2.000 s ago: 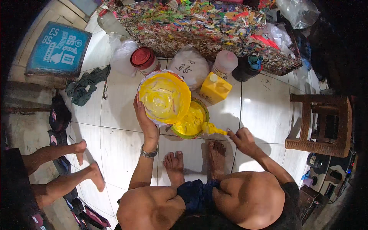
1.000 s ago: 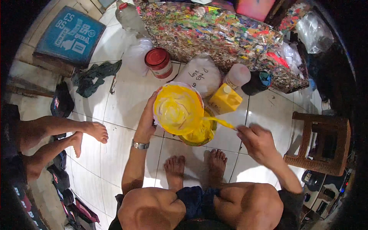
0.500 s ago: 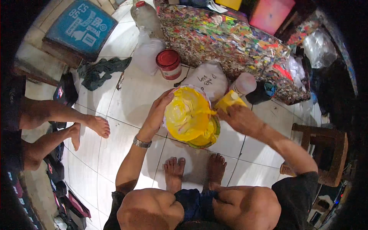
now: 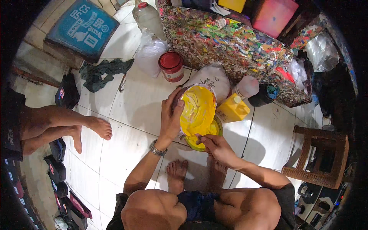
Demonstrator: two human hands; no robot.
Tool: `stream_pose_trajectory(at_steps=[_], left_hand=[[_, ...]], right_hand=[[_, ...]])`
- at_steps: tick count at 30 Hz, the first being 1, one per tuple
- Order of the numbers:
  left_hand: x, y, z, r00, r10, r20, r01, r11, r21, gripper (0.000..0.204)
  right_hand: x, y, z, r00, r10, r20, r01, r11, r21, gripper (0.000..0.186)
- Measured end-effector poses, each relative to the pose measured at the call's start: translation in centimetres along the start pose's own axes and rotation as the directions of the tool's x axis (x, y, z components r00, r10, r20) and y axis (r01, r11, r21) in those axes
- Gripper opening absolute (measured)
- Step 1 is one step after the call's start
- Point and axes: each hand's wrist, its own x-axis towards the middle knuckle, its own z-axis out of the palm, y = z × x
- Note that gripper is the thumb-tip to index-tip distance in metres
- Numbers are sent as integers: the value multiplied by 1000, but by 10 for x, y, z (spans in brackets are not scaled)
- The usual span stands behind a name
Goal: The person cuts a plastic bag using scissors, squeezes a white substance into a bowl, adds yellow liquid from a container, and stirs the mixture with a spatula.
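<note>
Though dim-edged, tiled floor (image 4: 119, 147) under yellow bowl (image 4: 197, 109), seemingly woven stool (image 4: 324, 133).

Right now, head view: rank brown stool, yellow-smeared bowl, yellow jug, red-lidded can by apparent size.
1. Brown stool
2. Yellow-smeared bowl
3. Yellow jug, red-lidded can: too alike to rank

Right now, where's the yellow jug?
In the head view, the yellow jug sits on the floor right of centre, just right of the tilted yellow-coated tub, in front of the pale bottle.

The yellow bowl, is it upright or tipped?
Tipped: the left hand holds the bowl slanted above the tub, its yellow-smeared inside showing.
</note>
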Motion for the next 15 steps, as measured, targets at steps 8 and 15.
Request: stream_pose_trajectory(at_steps=[8, 15], left_hand=[[2, -19, -13, 993, -72, 94, 100, 934, -343, 54], [7, -21, -22, 979, -64, 192, 140, 899, -415, 61]], right_hand=[[15, -20, -32, 995, 98, -14, -85, 922, 377, 25], [29, -19, -46, 826, -507, 245, 341, 104, -934, 22]])
